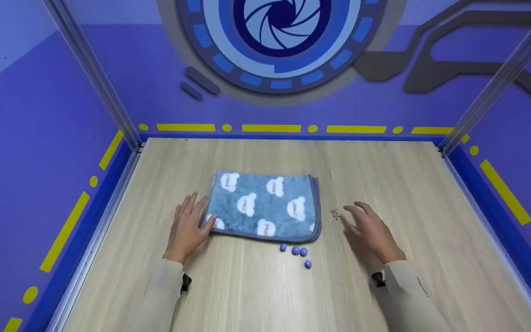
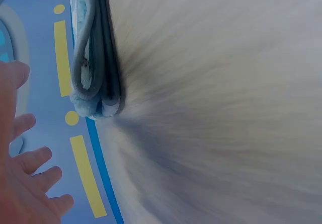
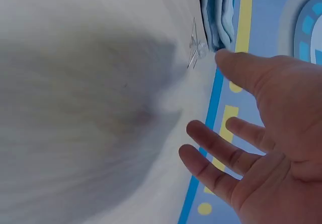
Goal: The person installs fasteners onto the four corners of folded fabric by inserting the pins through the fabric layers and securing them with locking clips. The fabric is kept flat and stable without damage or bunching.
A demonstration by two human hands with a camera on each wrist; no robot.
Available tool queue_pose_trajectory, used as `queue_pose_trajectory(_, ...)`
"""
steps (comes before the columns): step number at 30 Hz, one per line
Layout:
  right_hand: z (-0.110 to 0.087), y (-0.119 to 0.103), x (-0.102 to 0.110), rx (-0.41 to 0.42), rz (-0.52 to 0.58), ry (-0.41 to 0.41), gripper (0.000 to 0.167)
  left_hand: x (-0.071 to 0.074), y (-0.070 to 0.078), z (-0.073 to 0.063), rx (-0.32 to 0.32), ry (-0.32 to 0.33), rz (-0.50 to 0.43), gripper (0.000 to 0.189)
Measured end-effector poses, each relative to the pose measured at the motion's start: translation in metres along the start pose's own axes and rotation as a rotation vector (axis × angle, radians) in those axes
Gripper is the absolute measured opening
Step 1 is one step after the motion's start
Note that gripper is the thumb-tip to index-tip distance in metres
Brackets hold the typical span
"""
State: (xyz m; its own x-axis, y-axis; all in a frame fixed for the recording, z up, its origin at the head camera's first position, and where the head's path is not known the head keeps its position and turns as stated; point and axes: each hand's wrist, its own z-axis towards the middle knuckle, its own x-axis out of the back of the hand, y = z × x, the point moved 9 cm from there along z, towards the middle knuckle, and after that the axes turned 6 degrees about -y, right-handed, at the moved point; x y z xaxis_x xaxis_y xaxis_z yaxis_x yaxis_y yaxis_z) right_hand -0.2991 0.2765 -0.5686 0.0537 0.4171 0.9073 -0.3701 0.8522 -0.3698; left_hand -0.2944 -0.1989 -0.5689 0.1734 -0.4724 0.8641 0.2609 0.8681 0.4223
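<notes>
A folded blue-grey plush blanket point(image 1: 258, 205) with white bear-head prints lies flat on the table; its folded layers show edge-on in the left wrist view. My left hand point(image 1: 188, 228) is at its left edge with fingers spread point(image 2: 32, 178), the thumb over the near left corner in the head view. Whether that thumb touches the cloth, I cannot tell. To the right of the blanket lies a small cluster of clear-headed pins point(image 1: 334, 215), thin metal shafts showing in the right wrist view. Beside them hovers my right hand point(image 1: 374, 233), fingers point(image 3: 211, 176) loosely bent and holding nothing.
Several small purple-blue balls point(image 1: 296, 251) sit just in front of the blanket's near edge, toward the right. The pale wood table point(image 1: 385, 161) is bounded by purple-blue panels at the back and sides, with metal posts point(image 1: 95, 74) at the corners.
</notes>
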Motion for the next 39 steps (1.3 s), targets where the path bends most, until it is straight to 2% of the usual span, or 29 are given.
queue_pose_trajectory(3, 0.008, -0.005, -0.007, -0.008, 0.008, -0.063, 0.041, 0.002, 0.0, -0.003, -0.015, 0.029, -0.016, 0.058)
queue_pose_trajectory(7, 0.018, -0.011, -0.015, -0.015, 0.026, -0.124, 0.034, 0.003, 0.0, -0.006, -0.035, 0.066, -0.037, 0.055)
queue_pose_trajectory(11, 0.026, -0.014, -0.02, 0.009, 0.04, -0.129, 0.028, 0.005, -0.001, -0.008, -0.039, 0.082, -0.049, 0.051)
queue_pose_trajectory(17, 0.035, -0.013, -0.027, 0.041, 0.038, -0.12, 0.019, 0.006, -0.005, -0.01, -0.015, 0.072, -0.044, 0.048)
queue_pose_trajectory(23, 0.039, -0.011, -0.035, 0.011, 0.013, -0.129, 0.006, 0.007, -0.009, -0.015, -0.021, 0.091, -0.044, 0.046)
queue_pose_trajectory(32, 0.038, -0.006, -0.04, -0.014, 0.041, -0.149, 0.015, 0.004, -0.011, -0.017, -0.022, 0.095, -0.056, 0.044)
queue_pose_trajectory(39, 0.038, 0.002, -0.039, -0.041, 0.006, -0.142, 0.018, 0.001, -0.01, -0.017, -0.026, 0.098, -0.057, 0.041)
